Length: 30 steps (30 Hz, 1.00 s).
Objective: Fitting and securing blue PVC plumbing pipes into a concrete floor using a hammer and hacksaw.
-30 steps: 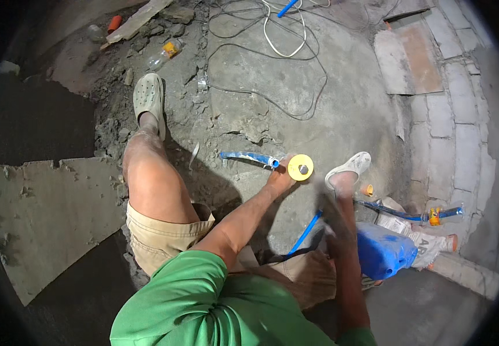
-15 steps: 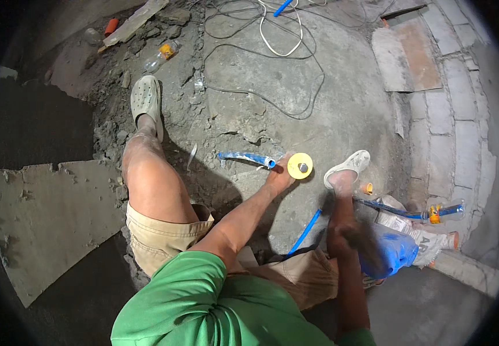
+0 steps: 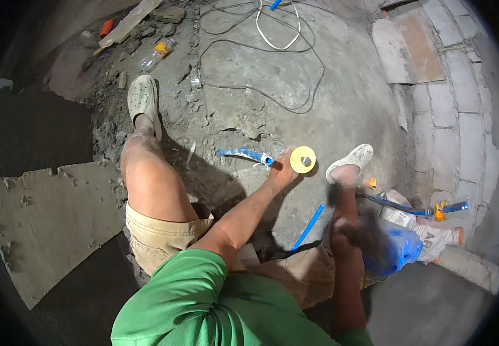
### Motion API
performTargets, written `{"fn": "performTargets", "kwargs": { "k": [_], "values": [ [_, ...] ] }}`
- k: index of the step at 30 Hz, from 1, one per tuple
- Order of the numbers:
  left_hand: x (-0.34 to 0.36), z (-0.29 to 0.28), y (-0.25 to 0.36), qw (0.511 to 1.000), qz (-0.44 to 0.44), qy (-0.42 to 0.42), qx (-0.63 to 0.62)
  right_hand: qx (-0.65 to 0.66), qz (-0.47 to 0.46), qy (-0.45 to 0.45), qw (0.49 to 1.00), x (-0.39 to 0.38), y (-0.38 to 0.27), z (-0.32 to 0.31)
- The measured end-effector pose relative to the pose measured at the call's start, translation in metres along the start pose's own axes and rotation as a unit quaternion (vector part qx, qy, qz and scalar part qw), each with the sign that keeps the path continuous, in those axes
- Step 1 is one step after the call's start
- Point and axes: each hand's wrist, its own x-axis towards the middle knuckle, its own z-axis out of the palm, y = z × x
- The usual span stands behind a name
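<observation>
My left hand (image 3: 284, 166), fingers wrapped round it, holds a chisel with a round yellow hand guard (image 3: 296, 161); the metal striking end (image 3: 306, 161) shows in the middle of the disc. The chisel's lower part is hidden beneath the guard. Just left of that hand lies a short blue pipe piece (image 3: 245, 154), dusted with pale grey. My right hand (image 3: 350, 233) is over my right leg, smeared by motion along with a dark shape beside it. Its fingers cannot be made out, nor whether that shape is a held tool.
A blue tube (image 3: 307, 228) lies by my right thigh. To the right are blue plastic (image 3: 402, 254), a white sack (image 3: 437, 239) and a bottle (image 3: 443, 210). Dark cable (image 3: 261, 91) loops across the concrete ahead. Rubble (image 3: 108, 109) and a board (image 3: 47, 219) are at left; a block wall (image 3: 443, 127) stands right.
The view has shifted slightly. My left hand keeps its grip on the chisel near the blue pipe piece. My right hand is blurred in both frames and now appears a little higher.
</observation>
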Motion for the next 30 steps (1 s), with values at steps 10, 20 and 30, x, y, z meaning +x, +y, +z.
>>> {"fn": "performTargets", "kwargs": {
  "k": [10,20,30],
  "values": [
    [0.059,0.039,-0.020,0.960,-0.087,-0.142,0.227,-0.002,0.040,-0.059,0.997,0.042,-0.003,-0.003],
    [-0.044,-0.009,0.011,0.984,-0.003,-0.119,0.132,0.110,0.193,0.059,0.973,-0.009,0.052,-0.014],
    [0.004,-0.022,-0.030,0.994,-0.004,-0.097,0.055,0.163,0.244,-0.081,0.953,-0.029,-0.050,-0.049]
  ]
}}
